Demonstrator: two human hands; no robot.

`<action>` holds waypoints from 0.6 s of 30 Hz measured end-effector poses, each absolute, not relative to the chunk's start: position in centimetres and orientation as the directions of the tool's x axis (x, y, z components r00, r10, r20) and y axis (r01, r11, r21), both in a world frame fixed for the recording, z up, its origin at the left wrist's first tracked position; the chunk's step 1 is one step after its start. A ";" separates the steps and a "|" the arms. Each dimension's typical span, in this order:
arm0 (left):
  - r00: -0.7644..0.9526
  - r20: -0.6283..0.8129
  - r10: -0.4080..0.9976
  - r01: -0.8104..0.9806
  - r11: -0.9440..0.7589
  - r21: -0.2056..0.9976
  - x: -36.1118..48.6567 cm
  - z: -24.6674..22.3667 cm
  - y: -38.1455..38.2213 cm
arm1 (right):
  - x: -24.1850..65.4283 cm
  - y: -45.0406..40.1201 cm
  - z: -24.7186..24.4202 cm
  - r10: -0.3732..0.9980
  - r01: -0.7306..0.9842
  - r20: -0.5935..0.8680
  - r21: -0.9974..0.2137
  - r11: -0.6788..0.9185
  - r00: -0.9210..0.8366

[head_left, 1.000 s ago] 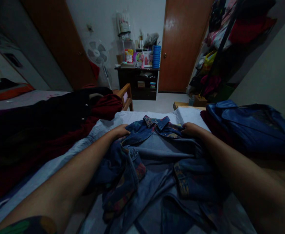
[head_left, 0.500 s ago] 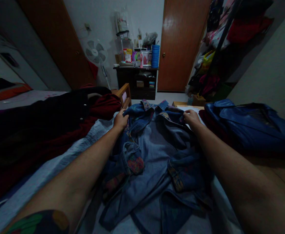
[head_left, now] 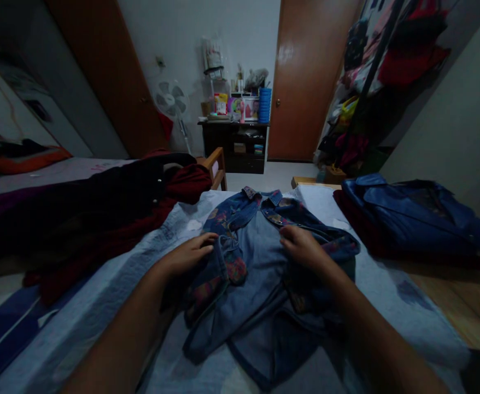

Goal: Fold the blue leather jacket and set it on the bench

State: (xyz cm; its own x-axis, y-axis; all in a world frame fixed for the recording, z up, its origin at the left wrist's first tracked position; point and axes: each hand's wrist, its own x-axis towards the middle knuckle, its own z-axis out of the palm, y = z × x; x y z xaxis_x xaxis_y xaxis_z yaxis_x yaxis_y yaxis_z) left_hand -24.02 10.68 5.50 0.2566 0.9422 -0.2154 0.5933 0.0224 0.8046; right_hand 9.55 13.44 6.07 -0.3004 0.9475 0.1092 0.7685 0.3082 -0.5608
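Pale cloth (head_left: pixel 387 306), denim jacket (head_left: pixel 260 246) released at shoulders, left hand (head_left: pixel 191 253) slightly open, right hand (head_left: pixel 303 247), grip unclear.

No legible text, label, brand, number or sign. Marks on the packet (head_left: pixel 221 103) are too small to read.

Dim room, closed brown door (head_left: pixel 305 82).

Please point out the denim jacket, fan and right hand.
Denim jacket (head_left: pixel 259 241), head view: inside of its back.
Fan (head_left: pixel 170 99), head view: its hub.
Right hand (head_left: pixel 304 247), head view: its back.
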 end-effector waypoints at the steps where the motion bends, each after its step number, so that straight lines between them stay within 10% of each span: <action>1: 0.270 -0.216 0.938 0.604 0.010 0.797 -24.2 5.6 9.1 | 8.5 11.9 5.6 0.929 0.716 0.083 -0.613 0.332 -0.360; 9: 0.400 -0.195 0.896 0.845 -0.277 0.458 -21.7 4.6 0.9 | 0.6 5.0 2.7 0.904 0.289 -0.100 -0.957 0.026 -0.415; 18: 0.245 -0.064 0.967 0.893 -0.200 0.403 -23.7 4.0 -0.5 | 0.4 2.6 1.2 0.951 -0.081 -0.246 -0.961 -0.264 -0.185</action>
State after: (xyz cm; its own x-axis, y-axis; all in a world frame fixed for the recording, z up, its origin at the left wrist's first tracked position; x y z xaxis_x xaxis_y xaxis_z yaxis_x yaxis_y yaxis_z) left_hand -23.69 -0.49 3.98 0.2449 0.9675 -0.0636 0.8931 -0.1996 0.4032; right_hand 0.37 2.65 1.20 -0.1846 0.9515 -0.2461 -0.0811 -0.2644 -0.9610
